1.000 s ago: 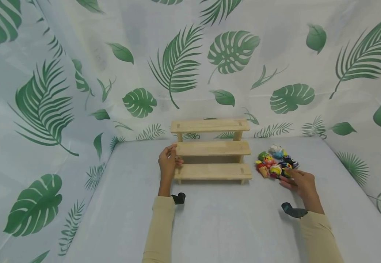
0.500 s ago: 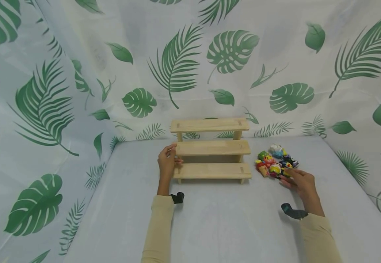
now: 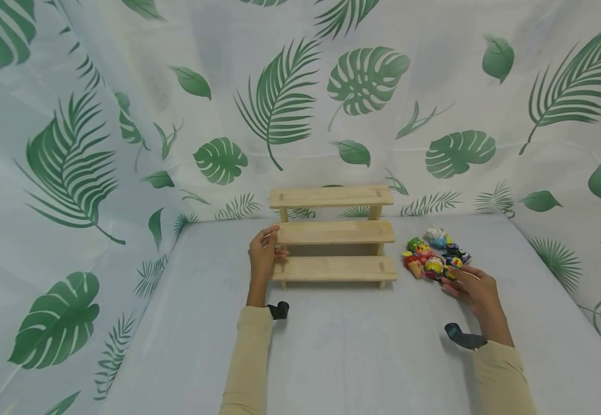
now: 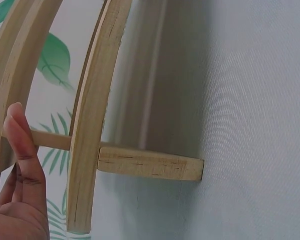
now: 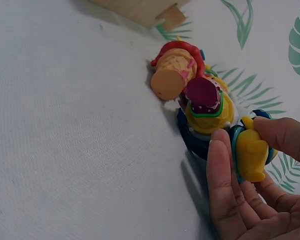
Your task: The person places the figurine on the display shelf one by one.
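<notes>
- My right hand point(image 3: 476, 288), right of centre in the frame, pinched a small yellow, teal-edged glossy figurine point(image 5: 253, 152) between thumb and fingers.
- That figurine sat at the near right edge of a tight cluster, just beside a rounded yellow figurine with a purple top point(image 5: 210, 107); I couldn't tell whether it had lifted off the white-covered table point(image 3: 357, 351).
- An orange cone-shaped figurine with red trim point(image 5: 171, 80) lay at the cluster's left side, and a white-and-blue figurine point(image 3: 437, 237) at its back.
- My left hand point(image 3: 263, 253), left of centre, gripped the left end of the middle plank of a pale wooden three-step stand point(image 3: 336, 268).
- The stand stood upright mid-frame, in front of a white sheet with green leaf print point(image 3: 305, 173), with the cluster to its right.
- Over the last second almost nothing had changed: both hands held their places.
- To my judgement, the work was therefore at the grasp itself, with the figurine among its neighbours and the stand steadied.
</notes>
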A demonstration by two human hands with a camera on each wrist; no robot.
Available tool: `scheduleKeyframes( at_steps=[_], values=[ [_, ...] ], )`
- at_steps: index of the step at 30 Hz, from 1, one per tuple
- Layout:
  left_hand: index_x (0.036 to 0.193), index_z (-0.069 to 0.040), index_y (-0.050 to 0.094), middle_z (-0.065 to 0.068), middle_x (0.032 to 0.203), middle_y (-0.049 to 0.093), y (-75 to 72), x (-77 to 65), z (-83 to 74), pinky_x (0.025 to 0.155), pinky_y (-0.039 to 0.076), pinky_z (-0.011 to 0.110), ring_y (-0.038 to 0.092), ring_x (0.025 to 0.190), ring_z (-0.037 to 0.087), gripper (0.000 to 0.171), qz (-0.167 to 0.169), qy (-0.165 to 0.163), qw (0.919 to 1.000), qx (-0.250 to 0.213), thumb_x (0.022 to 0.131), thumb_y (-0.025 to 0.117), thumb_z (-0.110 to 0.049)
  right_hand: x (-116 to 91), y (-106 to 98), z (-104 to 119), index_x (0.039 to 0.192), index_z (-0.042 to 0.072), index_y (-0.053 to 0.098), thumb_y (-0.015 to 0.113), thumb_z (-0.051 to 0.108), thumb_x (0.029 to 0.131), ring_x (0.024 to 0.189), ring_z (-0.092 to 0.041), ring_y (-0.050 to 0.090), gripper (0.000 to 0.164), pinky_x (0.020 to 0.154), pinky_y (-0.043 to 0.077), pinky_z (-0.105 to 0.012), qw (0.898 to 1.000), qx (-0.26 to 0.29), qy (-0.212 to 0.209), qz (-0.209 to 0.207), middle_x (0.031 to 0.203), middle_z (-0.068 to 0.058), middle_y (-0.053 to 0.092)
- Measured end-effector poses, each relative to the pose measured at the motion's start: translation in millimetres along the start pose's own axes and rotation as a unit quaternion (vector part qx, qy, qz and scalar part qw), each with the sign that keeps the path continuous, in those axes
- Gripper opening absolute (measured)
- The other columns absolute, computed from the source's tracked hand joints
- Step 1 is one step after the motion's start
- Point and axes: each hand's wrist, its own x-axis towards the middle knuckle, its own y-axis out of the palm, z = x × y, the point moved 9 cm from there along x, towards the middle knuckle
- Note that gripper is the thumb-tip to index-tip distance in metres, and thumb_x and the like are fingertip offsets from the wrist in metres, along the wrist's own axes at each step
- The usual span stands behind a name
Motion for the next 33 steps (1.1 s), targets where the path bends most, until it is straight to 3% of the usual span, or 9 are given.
scheduleKeyframes(
  at_steps=[3,7,11,17,23,30,33],
  values=[
    [0.121,-0.003,0.066,0.03,0.098,0.068,0.1,-0.1,-0.8,0.051,0.059,0.025,0.066,0.048,0.012,0.026,-0.002,0.001,1.0,0.003,0.101,0.054,-0.015,0.4,-0.1,-0.6,0.12,0.019,0.044,0.076,0.022,0.087,0.068,-0.008,0.071,0.046,0.07,0.062,-0.025,1.0,0.002,0.001,0.002,0.071,0.011,0.066],
    [0.12,-0.003,0.066,0.029,0.102,0.068,0.6,-0.6,-0.7,0.051,0.059,0.026,0.066,0.048,0.012,0.026,0.001,-0.005,1.0,-0.004,0.101,0.055,-0.015,2.1,-3.1,-2.7,0.149,0.015,0.029,0.075,0.023,0.087,0.067,-0.007,0.07,0.078,0.071,0.061,-0.025,1.0,-0.001,0.017,-0.013,0.072,0.011,0.063],
    [0.122,-0.002,0.065,0.029,0.106,0.068,1.2,-0.6,-0.6,0.052,0.06,0.027,0.067,0.05,0.014,0.027,0.005,-0.007,0.9999,-0.005,0.101,0.055,-0.016,2.5,-7.8,-6.6,0.157,0.015,0.015,0.078,0.025,0.084,0.068,-0.005,0.066,0.097,0.072,0.061,-0.024,0.999,0.007,0.037,-0.035,0.083,0.011,0.057],
    [0.122,-0.001,0.065,0.029,0.109,0.066,-0.4,0.4,-0.3,0.055,0.061,0.031,0.069,0.053,0.02,0.028,0.01,-0.019,0.9997,-0.011,0.101,0.055,-0.015,-5.2,-5.2,-5.1,0.158,0.015,0.014,0.079,0.026,0.083,0.069,-0.005,0.06,0.1,0.071,0.061,-0.023,0.999,0.015,0.042,-0.026,0.087,0.013,0.054],
    [0.124,0.003,0.062,0.031,0.11,0.065,-0.7,1.2,-0.5,0.063,0.061,0.045,0.071,0.059,0.032,0.03,0.022,-0.022,0.9994,-0.017,0.101,0.054,-0.013,-16.0,5.1,2.4,0.157,0.008,0.008,0.076,0.037,0.084,0.074,-0.003,0.057,0.105,0.074,0.06,-0.021,0.999,-0.035,0.028,0.017,0.103,0.007,0.047],
    [0.123,-0.002,0.065,0.028,0.107,0.065,-0.8,-1.6,-0.9,0.057,0.061,0.032,0.069,0.054,0.022,0.028,0.013,-0.018,0.9997,-0.014,0.101,0.056,-0.017,-24.4,26.4,17.0,0.156,0.001,-0.001,0.069,0.042,0.089,0.079,-0.002,0.055,0.105,0.076,0.058,-0.02,0.99,-0.099,-0.025,0.096,0.111,0.005,0.046],
    [0.122,-0.003,0.065,0.027,0.108,0.065,-0.3,-1.1,-1.6,0.054,0.06,0.027,0.067,0.051,0.016,0.028,0.01,-0.012,0.9998,-0.011,0.101,0.056,-0.017,-26.7,36.4,26.0,0.155,-0.002,0.003,0.067,0.042,0.091,0.082,-0.002,0.056,0.101,0.078,0.059,-0.02,0.983,-0.13,-0.063,0.114,0.116,0.003,0.043]
  ],
)
